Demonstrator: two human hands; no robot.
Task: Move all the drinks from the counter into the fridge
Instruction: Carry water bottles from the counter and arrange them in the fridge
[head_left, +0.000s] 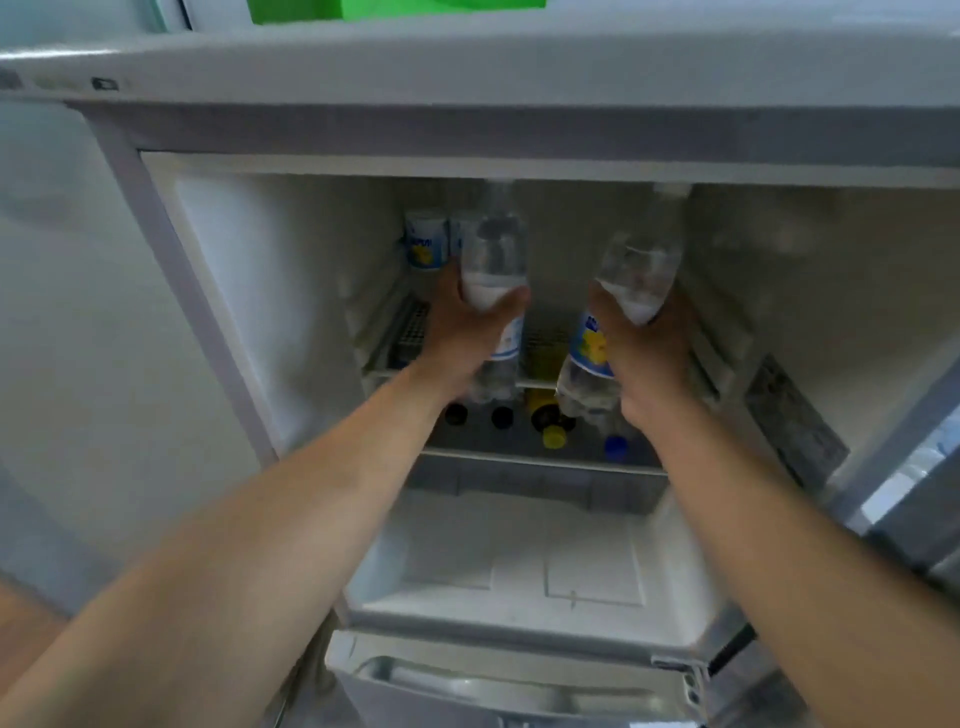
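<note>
Head view, looking forward and down into an open fridge (218, 291) with white inner walls. Both bare forearms stretched in over the shelves. Left hand (462, 332) curled round the middle of a clear plastic bottle (496, 260), thumb on the right side of it, fingers wrapped behind on the left; neck pointing away toward the back wall, base toward the camera, blue-edged white label partly under the palm. Right hand (649, 353) wrapped round a second clear bottle (631, 280) the same way, tilted with its neck up and to the right, a label with blue and yellow print (592, 345) showing just left of the thumb. Both bottles held above a wire shelf (410, 327) in the upper part of the compartment, well inside the fridge; whether either base touches the shelf cannot be told. At the back left of that shelf, just beside the left-hand bottle, another labelled bottle (426, 241) standing upright, same blue and yellow print. Below the wire shelf, on the next level, a row of bottle tops seen from above: two dark caps (501, 417), a yellow cap (554, 437) on a dark-and-yellow bottle, a blue cap (616, 447) near the right wrist. Lower down, a pale drawer (519, 566), and under it another drawer front with a handle recess (519, 686). On top of the fridge, a bright green object (395, 10), cut off by the frame edge. Picture somewhat blurred, label text not readable
</note>
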